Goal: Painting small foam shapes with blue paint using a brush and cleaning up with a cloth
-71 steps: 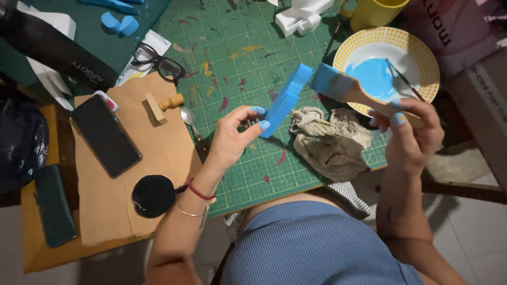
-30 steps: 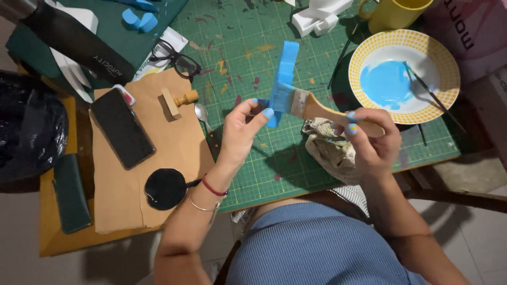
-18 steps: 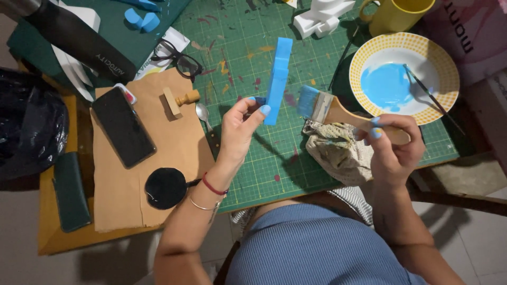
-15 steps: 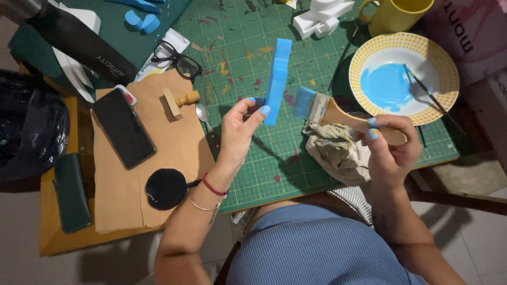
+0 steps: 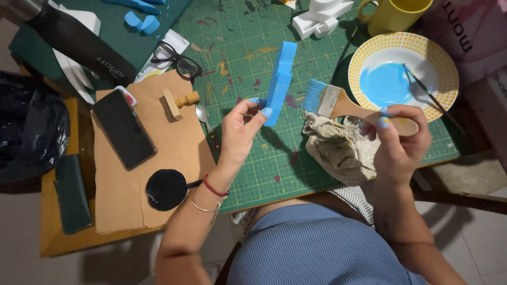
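Centrally, the left hand [image 5: 237, 129] pinches the blue block [image 5: 280, 79] by its lower end, upright above the green mat [image 5: 232, 47]; probably light, stiff foam, wet-painted. The right hand [image 5: 398, 142] grips the brush [image 5: 346, 104] handle.

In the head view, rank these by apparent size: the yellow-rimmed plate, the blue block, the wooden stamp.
1. Yellow-rimmed plate, lying on the mat.
2. Blue block, held up in the left hand, so nearer the camera and somewhat enlarged.
3. Wooden stamp, clearly smallest.
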